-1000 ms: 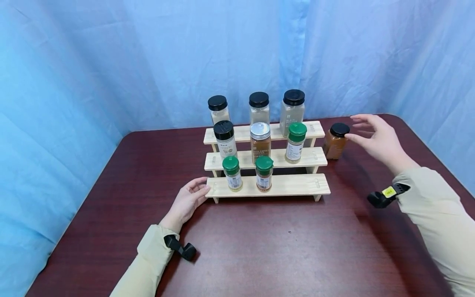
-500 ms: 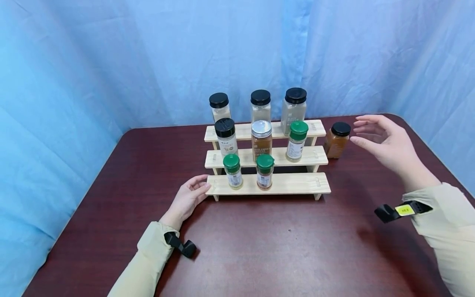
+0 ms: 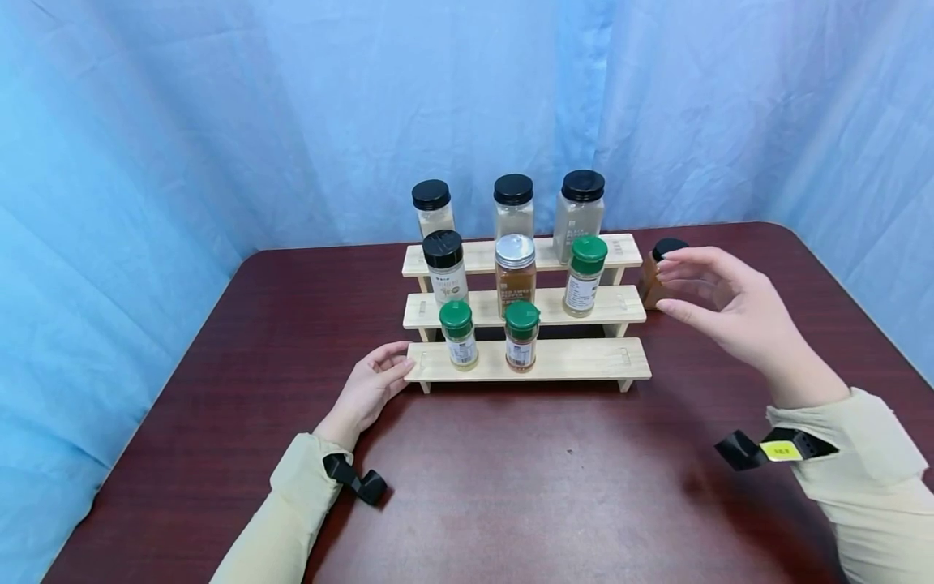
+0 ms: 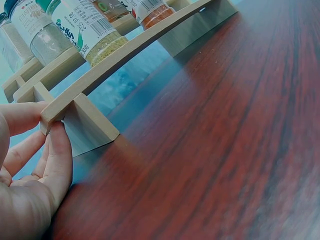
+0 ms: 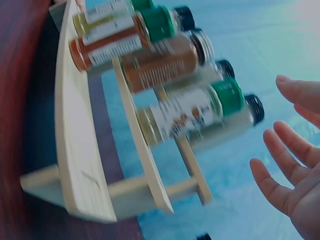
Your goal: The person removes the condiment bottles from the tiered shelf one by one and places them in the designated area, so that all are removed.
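Note:
My left hand (image 3: pixel 368 393) pinches the left end of the lowest tier of a three-tier wooden rack (image 3: pixel 584 361); in the left wrist view the fingertips sit above and below the board's corner (image 4: pixel 49 116). Spice jars stand on all three tiers. My right hand (image 3: pixel 744 316) is raised right of the rack, fingers parted, with nothing between them. In the head view it partly covers a brown spice jar (image 3: pixel 649 285) with a black lid, standing on the table. The right wrist view shows those spread fingers (image 5: pixel 292 155) apart from the jars.
On the front tier stand two green-capped jars (image 3: pixel 521 337). The middle tier bears a black-capped jar (image 3: pixel 447 272), a silver-lidded jar (image 3: pixel 515 280) and a green-capped jar (image 3: pixel 581 288). Several black-lidded jars (image 3: pixel 580 219) line the top tier. Blue curtains (image 3: pixel 328 122) hang behind the dark table (image 3: pixel 511 487).
My right hand first drew slightly right of the brown jar, then came left and lower, now overlapping it. My left hand keeps its place at the rack's end.

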`<state>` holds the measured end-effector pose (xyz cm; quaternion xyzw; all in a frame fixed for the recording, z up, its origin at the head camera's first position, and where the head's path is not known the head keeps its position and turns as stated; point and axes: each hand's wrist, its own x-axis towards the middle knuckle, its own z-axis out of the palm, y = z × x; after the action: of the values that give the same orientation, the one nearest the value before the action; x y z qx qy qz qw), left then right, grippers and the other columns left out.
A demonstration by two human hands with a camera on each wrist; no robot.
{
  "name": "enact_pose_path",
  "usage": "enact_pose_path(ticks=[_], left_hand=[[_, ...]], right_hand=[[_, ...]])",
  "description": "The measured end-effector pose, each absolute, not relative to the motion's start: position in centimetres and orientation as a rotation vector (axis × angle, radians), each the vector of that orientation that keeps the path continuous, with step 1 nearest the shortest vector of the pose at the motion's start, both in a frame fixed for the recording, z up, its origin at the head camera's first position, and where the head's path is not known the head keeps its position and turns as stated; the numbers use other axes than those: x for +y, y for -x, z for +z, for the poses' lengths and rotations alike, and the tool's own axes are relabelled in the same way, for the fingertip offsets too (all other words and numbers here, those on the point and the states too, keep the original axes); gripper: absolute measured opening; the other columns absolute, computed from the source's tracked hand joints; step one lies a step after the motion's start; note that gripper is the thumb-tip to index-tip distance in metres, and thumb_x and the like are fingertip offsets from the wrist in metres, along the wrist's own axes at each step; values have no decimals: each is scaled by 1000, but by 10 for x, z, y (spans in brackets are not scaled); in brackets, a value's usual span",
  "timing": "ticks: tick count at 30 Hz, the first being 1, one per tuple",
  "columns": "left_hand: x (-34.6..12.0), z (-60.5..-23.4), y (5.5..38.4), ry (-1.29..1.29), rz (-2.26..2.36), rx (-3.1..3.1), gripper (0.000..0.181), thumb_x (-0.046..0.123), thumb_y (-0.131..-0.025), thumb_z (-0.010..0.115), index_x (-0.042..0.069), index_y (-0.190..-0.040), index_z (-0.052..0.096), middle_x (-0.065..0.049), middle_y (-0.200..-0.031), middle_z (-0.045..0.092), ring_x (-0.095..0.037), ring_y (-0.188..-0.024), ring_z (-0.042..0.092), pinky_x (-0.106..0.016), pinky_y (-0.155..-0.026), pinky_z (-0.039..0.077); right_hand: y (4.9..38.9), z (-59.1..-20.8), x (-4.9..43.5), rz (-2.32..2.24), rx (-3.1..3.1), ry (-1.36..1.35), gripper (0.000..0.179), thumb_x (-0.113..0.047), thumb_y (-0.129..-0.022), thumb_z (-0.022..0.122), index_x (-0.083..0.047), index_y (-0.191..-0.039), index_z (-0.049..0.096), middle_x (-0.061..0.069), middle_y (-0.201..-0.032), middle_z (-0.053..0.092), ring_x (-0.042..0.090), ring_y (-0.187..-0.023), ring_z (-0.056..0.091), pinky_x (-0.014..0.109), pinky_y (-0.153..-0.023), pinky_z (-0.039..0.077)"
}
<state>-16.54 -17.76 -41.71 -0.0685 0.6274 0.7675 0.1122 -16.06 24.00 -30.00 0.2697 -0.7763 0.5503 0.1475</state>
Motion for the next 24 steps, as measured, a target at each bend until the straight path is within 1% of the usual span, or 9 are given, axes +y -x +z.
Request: enact_pose_path(ticks=[4, 8, 10, 15, 17, 21, 24], left_hand=[[-177, -417, 165, 196, 2257, 1835, 43, -3, -93, 51, -5, -135, 39, 4, -88, 56, -2, -76, 59, -16, -72, 51], [-177, -417, 166, 200, 2258, 1832, 44, -6, -93, 49, -7, -136, 37, 5, -87, 56, -2, -75, 59, -16, -71, 51], [-177, -417, 165, 201, 2255, 1835, 44, -6, -93, 49, -7, -135, 37, 5, -86, 55, -2, -75, 59, -15, -71, 51], [-176, -418, 165, 207, 2258, 1833, 43, -6, -93, 50, -6, -134, 38, 5, -86, 55, -2, -75, 59, -15, -71, 51], [-176, -418, 165, 207, 2258, 1836, 43, -6, -93, 50, -6, -134, 39, 5, -86, 55, -2, -75, 59, -15, -71, 51], [-177, -417, 165, 204, 2255, 1842, 42, -6, -93, 50, -6, -134, 39, 5, -86, 55, -2, -75, 59, -15, -72, 51], [-177, -417, 166, 197, 2255, 1842, 43, -6, -93, 49, -6, -135, 38, 5, -86, 55, -2, -75, 59, -15, -72, 51]], right_hand=[[155, -302, 224, 1487, -2295, -803, 51, 23, -72, 66, 4, -118, 56, -9, -112, 62, -1, -99, 61, 10, -83, 47], [151, -305, 211, 1394, -2331, -867, 54, 21, -70, 68, 4, -120, 56, -9, -115, 59, -2, -103, 59, 10, -85, 47], [150, -307, 205, 1407, -2327, -900, 55, 22, -69, 69, 4, -120, 56, -5, -115, 59, -1, -104, 59, 12, -85, 48], [151, -311, 192, 1420, -2349, -941, 53, 18, -71, 71, 4, -119, 56, 4, -114, 58, -1, -105, 58, 15, -85, 49], [152, -313, 188, 1405, -2357, -960, 52, 16, -71, 71, 5, -119, 56, 4, -114, 58, -2, -105, 57, 14, -86, 48], [155, -317, 179, 1390, -2347, -1010, 52, 16, -71, 72, 6, -119, 56, 9, -114, 58, 1, -105, 57, 13, -89, 46], [157, -318, 174, 1375, -2362, -1028, 51, 13, -72, 73, 5, -119, 56, 14, -116, 58, 1, -108, 56, 13, -91, 45]])
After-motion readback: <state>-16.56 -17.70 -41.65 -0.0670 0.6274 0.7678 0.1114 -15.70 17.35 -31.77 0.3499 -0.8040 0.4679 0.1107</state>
